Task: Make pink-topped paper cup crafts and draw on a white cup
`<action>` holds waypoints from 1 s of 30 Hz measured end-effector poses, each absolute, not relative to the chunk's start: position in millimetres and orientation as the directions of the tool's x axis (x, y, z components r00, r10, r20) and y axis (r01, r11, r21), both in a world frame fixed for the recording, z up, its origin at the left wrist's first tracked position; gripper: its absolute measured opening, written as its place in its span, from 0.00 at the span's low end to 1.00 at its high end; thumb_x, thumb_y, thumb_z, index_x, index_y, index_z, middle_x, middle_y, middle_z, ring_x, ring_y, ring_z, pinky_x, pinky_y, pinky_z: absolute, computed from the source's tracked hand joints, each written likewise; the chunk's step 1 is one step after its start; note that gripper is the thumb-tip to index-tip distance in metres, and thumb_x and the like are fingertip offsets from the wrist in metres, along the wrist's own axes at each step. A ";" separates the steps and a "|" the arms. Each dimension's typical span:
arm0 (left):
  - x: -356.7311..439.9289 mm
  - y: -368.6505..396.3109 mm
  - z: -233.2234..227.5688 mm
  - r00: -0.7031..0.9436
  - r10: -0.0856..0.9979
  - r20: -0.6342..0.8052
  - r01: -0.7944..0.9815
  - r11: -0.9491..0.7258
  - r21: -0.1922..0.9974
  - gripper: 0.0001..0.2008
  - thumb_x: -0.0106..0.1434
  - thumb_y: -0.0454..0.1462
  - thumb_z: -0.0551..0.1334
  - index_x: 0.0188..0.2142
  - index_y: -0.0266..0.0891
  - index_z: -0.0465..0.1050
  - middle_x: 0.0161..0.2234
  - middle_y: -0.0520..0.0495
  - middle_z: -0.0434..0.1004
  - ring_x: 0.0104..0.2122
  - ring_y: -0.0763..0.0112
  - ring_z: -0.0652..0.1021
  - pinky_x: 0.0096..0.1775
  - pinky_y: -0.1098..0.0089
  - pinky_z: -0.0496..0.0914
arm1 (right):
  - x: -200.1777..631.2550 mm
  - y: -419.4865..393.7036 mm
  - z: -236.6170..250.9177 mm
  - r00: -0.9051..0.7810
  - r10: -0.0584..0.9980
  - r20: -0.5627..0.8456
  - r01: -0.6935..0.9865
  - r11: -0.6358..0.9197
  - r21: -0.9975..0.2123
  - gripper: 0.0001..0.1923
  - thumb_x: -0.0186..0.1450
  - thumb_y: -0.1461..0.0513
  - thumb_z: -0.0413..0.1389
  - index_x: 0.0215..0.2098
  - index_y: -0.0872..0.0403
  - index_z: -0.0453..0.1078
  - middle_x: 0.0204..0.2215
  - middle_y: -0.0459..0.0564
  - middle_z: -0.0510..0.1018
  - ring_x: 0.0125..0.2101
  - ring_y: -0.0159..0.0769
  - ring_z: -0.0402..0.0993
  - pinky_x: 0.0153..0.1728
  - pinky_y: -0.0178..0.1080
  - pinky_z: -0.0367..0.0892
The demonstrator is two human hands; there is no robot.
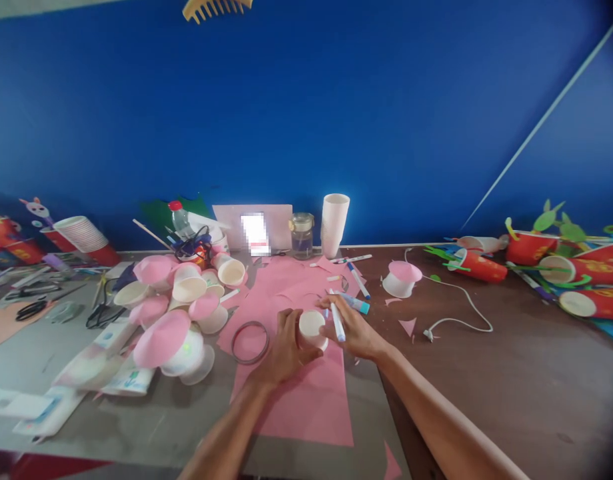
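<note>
In the middle of the head view, my left hand (287, 348) is wrapped round a small white paper cup (312, 323) from its left side. A white marker (337, 323) is gripped in my right hand (354, 330), close against the cup's right side. Whether the marker's tip touches the cup I cannot tell. Beneath both hands lies pink paper (306, 413). A roll of tape (250, 343) rests on it to the left of my left hand. Just beyond my right hand is a blue-and-white glue stick (354, 303).
Several white cups with pink cone tops (162, 339) crowd the left. At the back stand a tall cup stack (335, 225), a glass jar (302, 235) and a lit phone (255, 233). A white cable (466, 293) and red cups (531, 248) lie to the right.
</note>
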State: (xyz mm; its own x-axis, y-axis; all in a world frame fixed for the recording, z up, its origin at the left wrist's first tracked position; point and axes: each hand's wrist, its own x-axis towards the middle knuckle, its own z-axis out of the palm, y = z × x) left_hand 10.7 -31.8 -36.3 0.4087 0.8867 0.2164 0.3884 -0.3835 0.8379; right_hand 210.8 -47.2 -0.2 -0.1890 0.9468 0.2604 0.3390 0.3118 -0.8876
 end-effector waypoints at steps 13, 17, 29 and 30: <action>13.5 -20.9 -23.0 0.451 0.891 0.041 0.081 -0.086 0.993 0.25 0.55 0.50 0.67 0.46 0.35 0.73 0.43 0.40 0.74 0.40 0.60 0.74 0.41 0.62 0.69 | 204.3 -42.8 -7.0 -0.071 0.982 0.176 0.247 0.189 -0.950 0.28 0.56 0.53 0.62 0.52 0.53 0.63 0.39 0.53 0.76 0.38 0.42 0.73 0.38 0.42 0.71; 16.7 -22.5 -18.8 0.554 0.831 0.048 -0.256 0.116 0.960 0.28 0.62 0.55 0.57 0.50 0.34 0.72 0.41 0.38 0.78 0.42 0.58 0.75 0.43 0.62 0.70 | 203.1 -43.3 -4.5 0.066 0.993 0.096 0.093 0.090 -0.992 0.27 0.56 0.49 0.61 0.49 0.51 0.64 0.33 0.47 0.75 0.33 0.38 0.72 0.33 0.38 0.69; 31.4 -34.5 -4.7 0.605 0.796 -0.026 -0.327 0.278 0.903 0.30 0.52 0.46 0.70 0.53 0.37 0.70 0.45 0.39 0.77 0.48 0.54 0.74 0.49 0.58 0.68 | 188.9 -49.1 -1.0 0.106 0.968 0.229 0.235 0.199 -0.951 0.27 0.58 0.48 0.58 0.50 0.52 0.61 0.39 0.55 0.76 0.40 0.45 0.75 0.39 0.44 0.71; 30.8 -33.7 -4.1 0.607 0.794 -0.025 -0.343 0.291 0.893 0.29 0.54 0.45 0.69 0.53 0.36 0.70 0.45 0.39 0.78 0.48 0.54 0.75 0.50 0.57 0.67 | 190.0 -49.6 -0.9 0.097 0.971 0.220 0.207 0.197 -0.958 0.27 0.59 0.47 0.57 0.51 0.51 0.60 0.40 0.55 0.77 0.41 0.45 0.75 0.39 0.44 0.71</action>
State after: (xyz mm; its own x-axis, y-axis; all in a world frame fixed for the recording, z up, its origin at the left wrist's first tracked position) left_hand 30.8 -33.7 -4.1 0.6073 0.7941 -0.0253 -0.3432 0.2909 0.8931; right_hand 190.0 -49.6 -0.9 0.0965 0.9707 0.2201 0.2066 0.1968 -0.9584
